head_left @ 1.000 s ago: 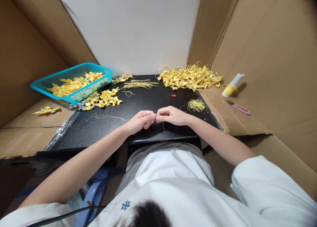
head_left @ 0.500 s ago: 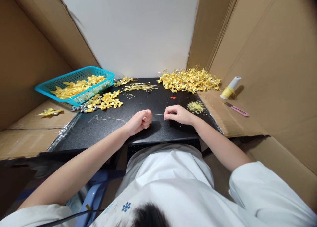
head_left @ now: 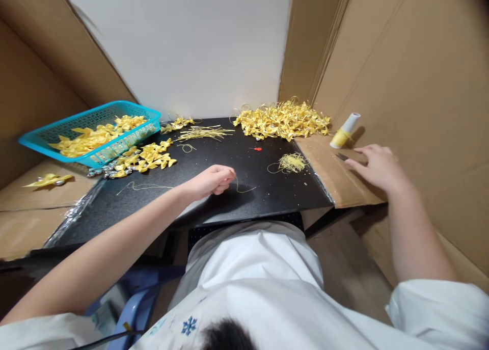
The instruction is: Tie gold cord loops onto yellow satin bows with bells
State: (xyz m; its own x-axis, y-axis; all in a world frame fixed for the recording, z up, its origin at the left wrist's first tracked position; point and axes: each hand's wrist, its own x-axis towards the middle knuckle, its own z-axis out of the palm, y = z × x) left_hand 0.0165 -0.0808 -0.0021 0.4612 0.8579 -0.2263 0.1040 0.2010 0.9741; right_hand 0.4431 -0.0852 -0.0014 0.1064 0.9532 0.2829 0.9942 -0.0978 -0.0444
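My left hand [head_left: 212,180] rests on the black table [head_left: 214,197], its fingers pinched on a thin gold thread [head_left: 244,188] that trails to the right. Out on the cardboard flap at the right, my right hand [head_left: 376,165] lies with fingers spread over the pink snips [head_left: 342,157], only whose tip shows. It holds nothing that I can see. A spool of yellow thread [head_left: 344,131] stands just beyond that hand.
A teal basket [head_left: 89,131] of yellow bows sits at the back left, with loose bows [head_left: 147,159] beside it. A big heap of yellow bows [head_left: 282,119] lies at the back right. Cut threads [head_left: 292,162] and gold strips [head_left: 202,132] lie between. Cardboard walls close both sides.
My hands were together pulling the thread taut. My right hand has let go and swung right onto the cardboard by the snips. My left hand stays put with the thread.
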